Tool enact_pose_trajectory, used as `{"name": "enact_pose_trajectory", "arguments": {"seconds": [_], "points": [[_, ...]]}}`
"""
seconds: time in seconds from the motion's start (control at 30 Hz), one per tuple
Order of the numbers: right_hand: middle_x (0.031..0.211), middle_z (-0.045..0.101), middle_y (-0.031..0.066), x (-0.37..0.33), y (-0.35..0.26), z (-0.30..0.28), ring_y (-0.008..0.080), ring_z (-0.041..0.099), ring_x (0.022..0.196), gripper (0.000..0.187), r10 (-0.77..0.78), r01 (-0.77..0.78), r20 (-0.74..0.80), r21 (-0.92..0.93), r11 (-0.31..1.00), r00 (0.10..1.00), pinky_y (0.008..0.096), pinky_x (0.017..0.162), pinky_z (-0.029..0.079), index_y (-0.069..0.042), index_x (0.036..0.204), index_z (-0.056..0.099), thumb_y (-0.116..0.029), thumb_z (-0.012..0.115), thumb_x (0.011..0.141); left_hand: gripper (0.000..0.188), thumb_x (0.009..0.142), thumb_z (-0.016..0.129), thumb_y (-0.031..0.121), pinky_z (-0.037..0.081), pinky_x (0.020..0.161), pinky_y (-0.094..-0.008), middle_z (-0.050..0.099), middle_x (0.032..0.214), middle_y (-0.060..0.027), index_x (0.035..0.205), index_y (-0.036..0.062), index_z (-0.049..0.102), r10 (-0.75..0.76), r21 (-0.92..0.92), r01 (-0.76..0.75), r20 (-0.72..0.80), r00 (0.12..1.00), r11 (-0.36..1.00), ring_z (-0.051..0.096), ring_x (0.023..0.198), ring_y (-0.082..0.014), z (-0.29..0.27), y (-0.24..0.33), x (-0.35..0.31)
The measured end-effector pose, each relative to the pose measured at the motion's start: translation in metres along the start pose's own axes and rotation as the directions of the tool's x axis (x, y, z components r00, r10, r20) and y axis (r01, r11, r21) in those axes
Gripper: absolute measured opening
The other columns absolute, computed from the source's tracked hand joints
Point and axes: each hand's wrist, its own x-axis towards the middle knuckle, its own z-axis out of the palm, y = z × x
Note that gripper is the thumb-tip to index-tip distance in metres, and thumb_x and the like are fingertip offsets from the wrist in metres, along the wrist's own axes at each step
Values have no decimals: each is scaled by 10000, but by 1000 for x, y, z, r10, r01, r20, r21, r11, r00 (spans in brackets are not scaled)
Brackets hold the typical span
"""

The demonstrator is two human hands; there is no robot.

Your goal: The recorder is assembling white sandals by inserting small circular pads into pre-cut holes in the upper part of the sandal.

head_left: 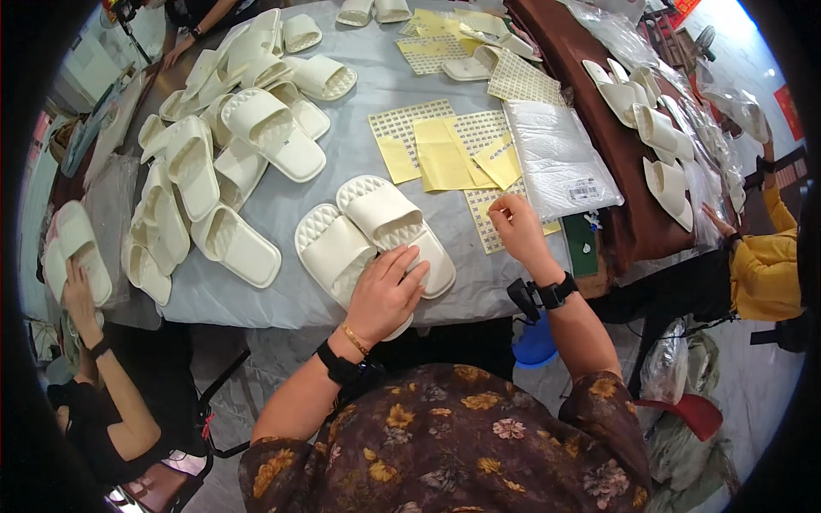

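Note:
A pair of cream slippers (396, 215) lies at the near edge of the grey-covered table, toes pointing away from me. My left hand (389, 286) rests across them, fingers stretched out and flat over the inner side of the right slipper. Off to the right, my right hand (520, 229) hovers over a yellow sticker sheet (486, 238), thumb and fingertips pinched together. Whatever is between those fingertips is too small to make out. Further yellow sheets with small printed labels (410, 132) lie beyond, partly overlapping.
A heap of cream slippers (274, 132) covers the table's left side. A white padded package (564, 162) lies right of the sheets. More slippers (667, 192) rest on a brown surface (611, 197). Co-workers' hands show at left (79, 295), right (718, 221) and far left (177, 51).

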Motion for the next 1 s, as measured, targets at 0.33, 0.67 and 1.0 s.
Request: {"name": "enact_pose_trajectory", "arguments": {"seconds": [0.33, 0.67, 1.0], "points": [[1002, 583, 149, -31, -49, 40, 372, 549, 979, 66, -415, 395, 266, 127, 910, 870, 422, 873, 455, -47, 875, 628, -39, 660, 817, 393, 785, 730, 116, 428, 1023, -431, 555, 1314, -139, 1134, 20, 575, -37, -71, 38, 9, 999, 997, 505, 1259, -326, -1, -1, -1], [1000, 581, 123, -35, -58, 47, 347, 539, 981, 84, -452, 485, 292, -48, 873, 843, 414, 861, 455, -56, 862, 613, -46, 656, 791, 370, 807, 717, 135, 422, 1034, -428, 550, 1319, -145, 1130, 18, 579, -33, -66, 33, 0, 999, 997, 507, 1252, -329, -1, -2, -2], [1011, 570, 134, -36, -59, 51, 354, 552, 962, 278, -349, 378, 213, -112, 919, 913, 435, 840, 437, -78, 1041, 587, -84, 681, 779, 366, 800, 713, 120, 420, 1039, -428, 557, 1312, -145, 1126, 16, 582, -28, -55, 29, 10, 1000, 998, 505, 1258, -328, -2, -1, 0]]}}
